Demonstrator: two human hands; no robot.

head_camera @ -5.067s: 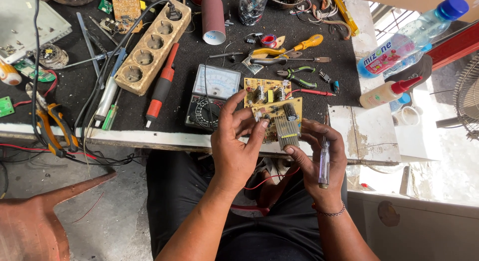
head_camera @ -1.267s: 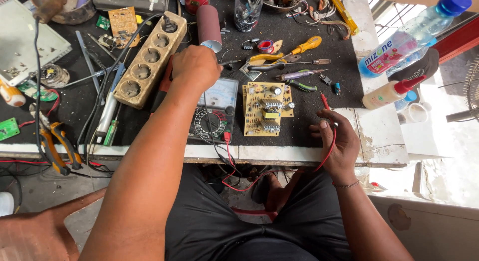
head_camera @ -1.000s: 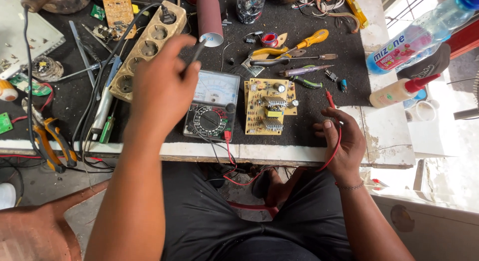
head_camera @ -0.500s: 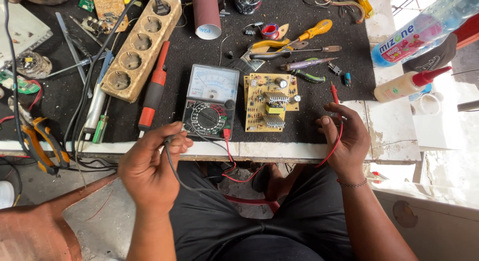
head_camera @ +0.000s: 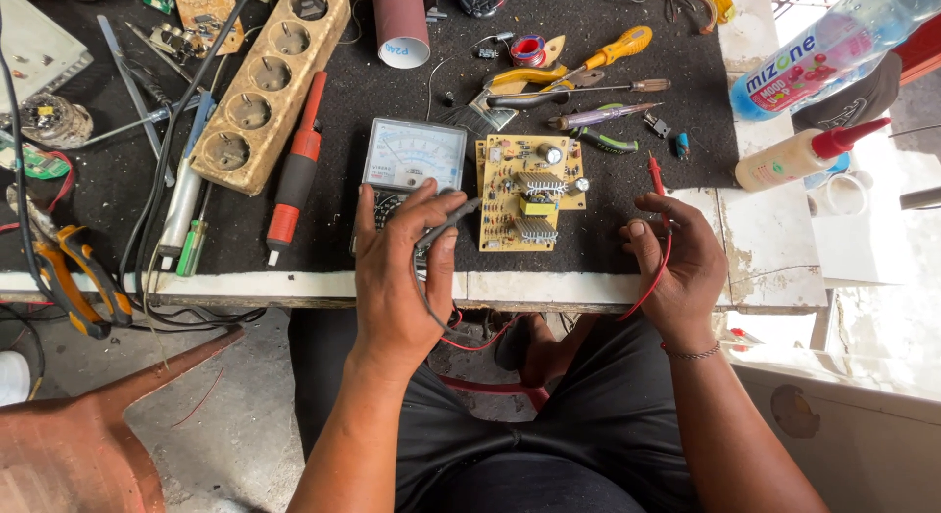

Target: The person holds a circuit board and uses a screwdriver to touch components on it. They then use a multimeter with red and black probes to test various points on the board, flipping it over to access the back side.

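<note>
A yellow circuit board lies flat on the black mat, just right of an analog multimeter. My left hand covers the meter's lower half and pinches a black test probe whose tip points at the board's left edge. To the right of the board, my right hand holds a red test probe with its red lead looping down past the table edge.
A wooden socket strip, a red-handled tool, a cardboard tube, yellow-handled pliers and screwdrivers crowd the mat. A glue bottle and a drink bottle stand at right. Orange pliers hang at left.
My left hand reached far up the table, came back with the black probe, and now rests over the meter. My right hand stayed beside the board with the red probe.
</note>
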